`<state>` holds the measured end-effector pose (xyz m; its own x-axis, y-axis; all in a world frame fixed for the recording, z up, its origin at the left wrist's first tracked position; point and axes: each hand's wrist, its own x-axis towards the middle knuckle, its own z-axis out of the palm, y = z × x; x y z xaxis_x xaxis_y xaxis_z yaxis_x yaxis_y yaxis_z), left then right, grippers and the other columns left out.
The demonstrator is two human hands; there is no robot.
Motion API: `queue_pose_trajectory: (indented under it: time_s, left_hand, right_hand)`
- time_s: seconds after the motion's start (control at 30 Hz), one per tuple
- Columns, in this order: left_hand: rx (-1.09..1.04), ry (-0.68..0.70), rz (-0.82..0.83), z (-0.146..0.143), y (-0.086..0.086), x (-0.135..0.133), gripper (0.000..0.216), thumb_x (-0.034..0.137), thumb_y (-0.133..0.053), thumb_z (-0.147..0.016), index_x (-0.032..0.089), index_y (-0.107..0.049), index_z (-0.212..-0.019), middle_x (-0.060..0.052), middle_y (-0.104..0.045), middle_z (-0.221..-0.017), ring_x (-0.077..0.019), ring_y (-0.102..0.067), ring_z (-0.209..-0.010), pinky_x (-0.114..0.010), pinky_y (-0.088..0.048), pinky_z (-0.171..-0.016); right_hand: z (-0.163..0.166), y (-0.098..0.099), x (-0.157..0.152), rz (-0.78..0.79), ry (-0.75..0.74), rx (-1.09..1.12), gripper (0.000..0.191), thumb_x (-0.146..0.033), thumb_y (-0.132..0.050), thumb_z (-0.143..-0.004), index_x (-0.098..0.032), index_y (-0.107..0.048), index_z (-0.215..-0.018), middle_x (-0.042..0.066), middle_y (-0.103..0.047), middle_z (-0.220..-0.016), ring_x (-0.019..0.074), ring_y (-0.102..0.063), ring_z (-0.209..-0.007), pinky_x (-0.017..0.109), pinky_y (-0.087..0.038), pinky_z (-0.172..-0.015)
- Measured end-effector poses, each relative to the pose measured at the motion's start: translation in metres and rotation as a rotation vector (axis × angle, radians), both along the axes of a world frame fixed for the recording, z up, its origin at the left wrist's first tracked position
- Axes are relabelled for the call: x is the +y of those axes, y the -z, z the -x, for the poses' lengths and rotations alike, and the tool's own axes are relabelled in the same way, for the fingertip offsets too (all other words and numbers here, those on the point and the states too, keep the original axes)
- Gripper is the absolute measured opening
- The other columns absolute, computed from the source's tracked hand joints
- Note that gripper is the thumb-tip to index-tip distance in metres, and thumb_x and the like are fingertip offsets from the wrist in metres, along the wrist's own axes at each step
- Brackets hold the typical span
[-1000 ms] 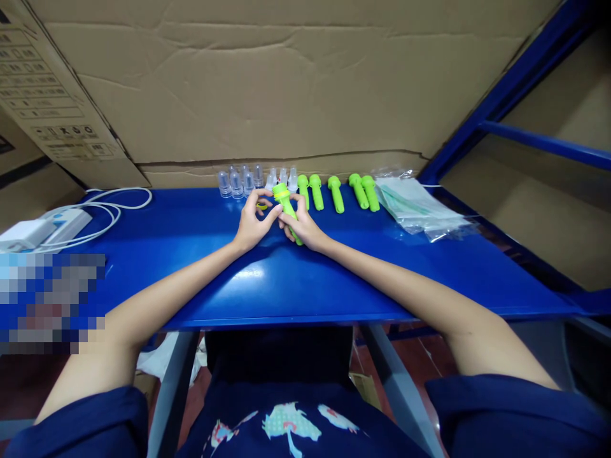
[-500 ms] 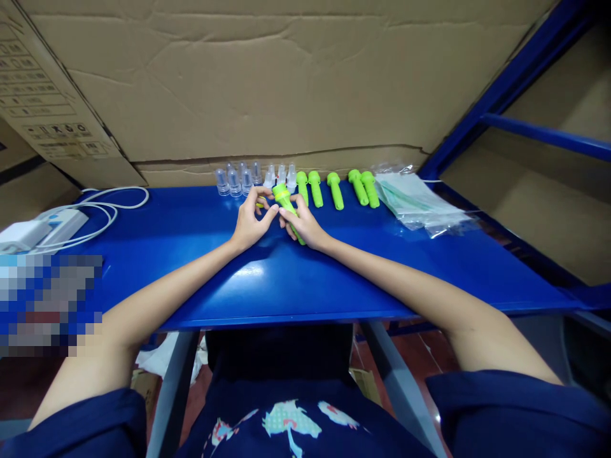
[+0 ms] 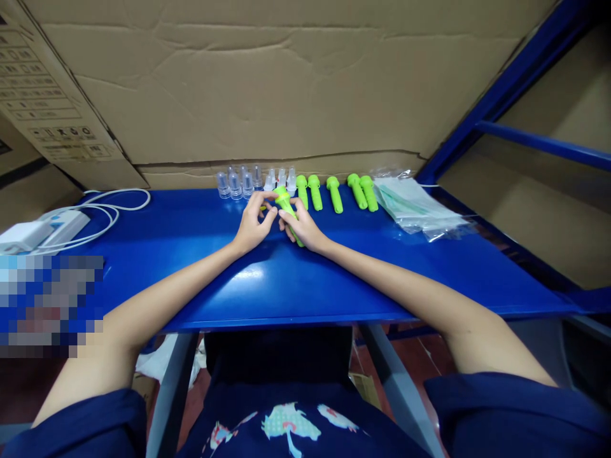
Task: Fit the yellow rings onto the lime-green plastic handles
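Note:
My right hand [image 3: 302, 228] is closed round the shaft of a green plastic tube [image 3: 285, 202], which points up and away from me. My left hand [image 3: 254, 222] pinches at the tube's wide top end, fingers curled over it. A small yellow piece shows under those fingers, too hidden to name. Both hands rest on the blue table [image 3: 191, 254] near its far edge.
Behind the hands, a row of green tubes [image 3: 334, 192] lies beside a cluster of clear caps [image 3: 241, 180]. Clear plastic bags [image 3: 415, 203] lie at the far right. A white charger with cable [image 3: 57, 226] sits far left. Cardboard [image 3: 267, 83] walls the back.
My left fingers have shifted over the tube's top end, covering more of the yellow piece. The right hand and tube have barely moved.

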<state>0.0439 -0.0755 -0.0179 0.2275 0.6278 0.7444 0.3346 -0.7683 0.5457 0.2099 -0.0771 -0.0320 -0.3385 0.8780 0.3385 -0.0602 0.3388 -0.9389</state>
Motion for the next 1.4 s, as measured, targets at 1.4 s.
queue_pose_trajectory:
  time_s: [1.4]
  left_hand:
    - [-0.049, -0.067, 0.07, -0.002, 0.006, 0.002, 0.045, 0.008, -0.054, -0.081, 0.025, -0.046, -0.122, -0.008, -0.057, -0.124, -0.015, -0.06, -0.097, -0.027, -0.051, -0.074]
  right_hand:
    - [0.0, -0.005, -0.003, 0.04, -0.025, -0.028, 0.053, -0.074, -0.049, -0.093, -0.021, -0.047, -0.096, -0.001, -0.064, -0.077, 0.01, -0.058, -0.048, 0.024, -0.047, -0.043]
